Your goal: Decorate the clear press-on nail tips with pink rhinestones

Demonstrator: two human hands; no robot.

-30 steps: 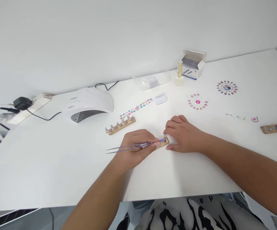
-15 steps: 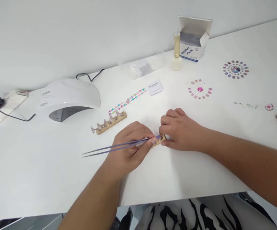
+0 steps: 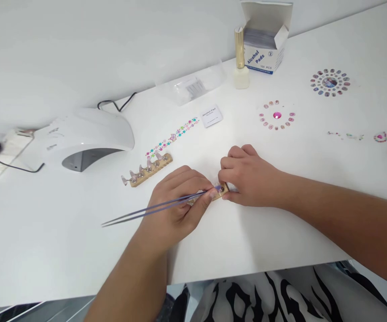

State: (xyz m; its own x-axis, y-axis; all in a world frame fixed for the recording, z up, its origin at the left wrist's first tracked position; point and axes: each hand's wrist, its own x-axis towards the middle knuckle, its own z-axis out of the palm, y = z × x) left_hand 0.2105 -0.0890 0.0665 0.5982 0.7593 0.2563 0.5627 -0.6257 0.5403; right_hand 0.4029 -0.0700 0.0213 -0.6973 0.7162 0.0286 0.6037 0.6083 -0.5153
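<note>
1. Wooden strip (image 3: 218, 195) sits btwn both hands on worktop (image 3: 263, 241); only R end + a bit of near side show, rest hidden by L fingers. Best braced flat so it can't rock.
2. L hand (image 3: 170, 219): thumb + fingertips together at strip, tweezers (image 3: 160, 205) clamped in same grip. Can't tell what else, if anything, is pinched there. Light, straight pressure prob. beats twisting.
3. Tweezers' long tips point L, away from strip, over worktop. Fine for stowing, but mind their swing if wrist turns.
4. R hand (image 3: 249, 176): fingers curled at strip's R end, thumb nr corner. Can't tell if gripping or just touching. Use as a stop; fingertips low, view unblocked.
5. Second strip (image 3: 153, 171) w/ upright-ish clear tips lies L, beyond L hand; knuckles/tweezers could snag it. Flower stickers (image 3: 171, 137) just behind.
6. Farther back: alcohol pad sachet (image 3: 212, 116), bottle (image 3: 241, 78), pads box (image 3: 260, 56); lamp (image 3: 93, 129) far L. All well clear of hands.
</note>
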